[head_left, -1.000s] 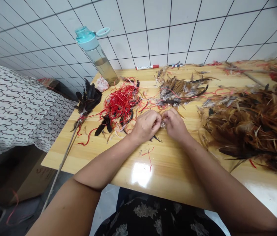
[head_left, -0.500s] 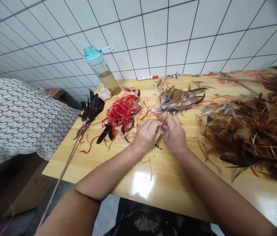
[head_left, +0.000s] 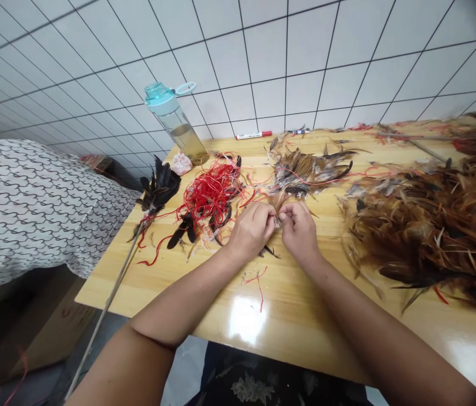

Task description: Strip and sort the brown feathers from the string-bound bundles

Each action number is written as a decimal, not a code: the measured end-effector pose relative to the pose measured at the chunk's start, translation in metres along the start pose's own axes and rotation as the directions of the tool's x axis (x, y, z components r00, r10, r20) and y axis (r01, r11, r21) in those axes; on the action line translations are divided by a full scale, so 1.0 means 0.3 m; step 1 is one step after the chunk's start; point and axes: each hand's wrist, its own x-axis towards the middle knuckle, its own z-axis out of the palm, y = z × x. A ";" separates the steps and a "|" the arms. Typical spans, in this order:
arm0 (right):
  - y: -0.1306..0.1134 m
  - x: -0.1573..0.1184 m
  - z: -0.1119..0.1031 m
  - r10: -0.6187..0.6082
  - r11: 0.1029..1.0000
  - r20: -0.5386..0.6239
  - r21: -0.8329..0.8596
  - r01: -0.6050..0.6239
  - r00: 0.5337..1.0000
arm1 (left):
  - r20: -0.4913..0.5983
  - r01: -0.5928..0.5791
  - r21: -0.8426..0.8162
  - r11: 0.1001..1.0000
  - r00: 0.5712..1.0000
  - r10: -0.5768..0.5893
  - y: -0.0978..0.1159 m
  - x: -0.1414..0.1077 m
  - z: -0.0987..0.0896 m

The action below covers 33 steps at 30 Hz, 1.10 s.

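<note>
Some writing was there, but I could not read it. The white marker (head_left: 253,135) with a red cap, which lay near the tiled wall (head_left: 305,62), had small dark print on its barrel, too small for my eyes. A blue-and-white object (head_left: 299,131) beside it had feathers over it. The cardboard box (head_left: 64,316) under the table carried a reddish mark, too blurred to tell.

Both bare forearms came over the near edge of the wooden table (head_left: 301,316) and met at its middle, the left arm clearly bent at the elbow. The left hand (head_left: 253,230) was held with its back upward and the fingers curled in, the tips pinching a small tuft of feathers (head_left: 279,199). The right hand (head_left: 299,228) faced it from just beside, with thumb and forefinger pressed together on the pale base of this same tuft, the other fingers folded.

The tuft was between the two hands, and its brown ends pointed away from the person, beyond the fingertips. To the left of the hands lay a tangle of red string (head_left: 210,189), and behind it stood a bottle (head_left: 187,138) with a turquoise lid. A little beyond the hands was a bunch of brown feathers (head_left: 301,169). Well apart on the right spread a large heap of feathers (head_left: 432,231). A stick (head_left: 117,287) with black feathers (head_left: 159,186) at its end leaned across the left corner.
</note>
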 end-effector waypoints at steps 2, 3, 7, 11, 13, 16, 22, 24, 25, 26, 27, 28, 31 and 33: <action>-0.001 0.011 -0.017 -0.030 0.999 -0.022 0.022 0.030 0.999 | 0.004 -0.026 -0.054 0.998 1.000 0.026 -0.017 0.003 -0.004; -0.003 0.017 -0.027 -0.048 0.999 -0.035 0.024 0.049 0.998 | 0.014 -0.046 -0.075 0.996 0.999 0.048 -0.025 0.005 -0.007; -0.016 0.031 -0.061 -0.143 0.990 -0.030 -0.014 0.143 0.989 | 0.069 -0.138 -0.125 0.983 0.987 0.147 -0.036 0.015 -0.023; -0.022 0.025 -0.068 -0.196 0.973 0.113 -0.103 0.208 0.974 | 0.068 -0.201 -0.123 0.972 0.975 0.211 -0.031 0.020 -0.030; -0.017 0.021 -0.065 -0.188 0.967 0.158 -0.143 0.211 0.969 | 0.054 -0.208 -0.112 0.972 0.975 0.215 -0.031 0.020 -0.030; -0.003 0.023 -0.061 -0.164 0.975 0.171 -0.122 0.186 0.972 | 0.039 -0.212 -0.120 0.970 0.975 0.218 -0.034 0.018 -0.029; 0.021 0.038 -0.059 -0.131 0.990 0.149 0.070 0.121 0.980 | 0.020 -0.131 -0.190 0.973 0.990 0.137 -0.042 0.012 -0.026; 0.024 0.042 -0.061 -0.132 0.988 0.169 0.099 0.116 0.977 | 0.027 -0.106 -0.205 0.973 0.993 0.114 -0.045 0.012 -0.025; 0.025 0.044 -0.062 -0.133 0.988 0.184 0.105 0.116 0.974 | 0.033 -0.092 -0.215 0.972 0.994 0.102 -0.046 0.012 -0.026; 0.025 0.046 -0.063 -0.136 0.987 0.197 0.109 0.116 0.971 | 0.043 -0.079 -0.229 0.970 0.995 0.091 -0.048 0.013 -0.026; 0.026 0.047 -0.064 -0.137 0.987 0.210 0.108 0.116 0.968 | 0.055 -0.068 -0.246 0.967 0.995 0.084 -0.049 0.014 -0.027; 0.027 0.049 -0.065 -0.138 0.988 0.223 0.104 0.117 0.965 | 0.069 -0.058 -0.265 0.963 0.995 0.079 -0.050 0.015 -0.028; 0.026 0.050 -0.067 -0.133 0.991 0.268 0.060 0.121 0.954 | 0.108 -0.033 -0.317 0.948 0.992 0.071 -0.053 0.017 -0.031; 0.021 0.048 -0.069 -0.119 0.992 0.312 -0.007 0.128 0.943 | 0.126 -0.018 -0.346 0.938 0.990 0.066 -0.055 0.016 -0.031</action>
